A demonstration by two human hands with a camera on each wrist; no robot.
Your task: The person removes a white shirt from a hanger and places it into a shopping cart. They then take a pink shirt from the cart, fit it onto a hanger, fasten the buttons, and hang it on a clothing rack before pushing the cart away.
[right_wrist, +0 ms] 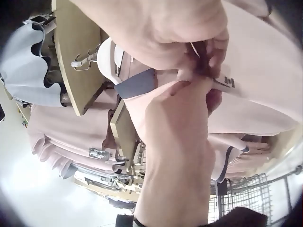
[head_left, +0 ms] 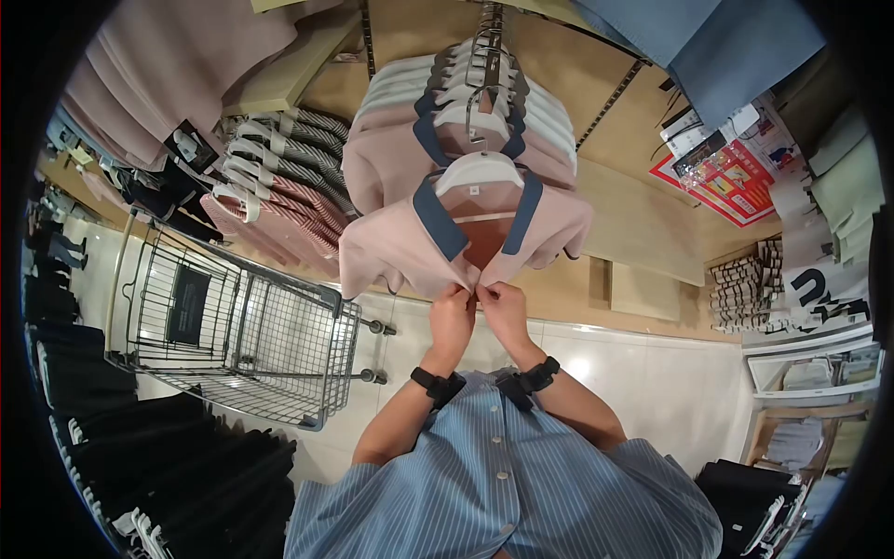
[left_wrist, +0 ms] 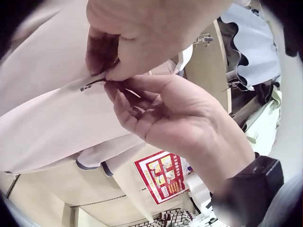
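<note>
A pink polo shirt [head_left: 386, 244] with a dark blue collar [head_left: 440, 222] hangs on a white hanger [head_left: 480, 171], facing me at the front of a rack. Its neck is spread wide. My left hand [head_left: 452, 321] and right hand [head_left: 504, 314] meet at the bottom of the neck opening, fingertips together. Both pinch the front placket there, just above a small dark printed label [left_wrist: 85, 88] in the left wrist view. The fingers hide the exact bit of cloth or button between them.
Behind it hangs a row of similar shirts [head_left: 382, 140]. Striped shirts [head_left: 312, 154] hang to the left, above a wire shopping cart [head_left: 251, 317] on the tiled floor. Dark garments [head_left: 186, 456] stand at lower left. A red sign [head_left: 745, 191] is at right.
</note>
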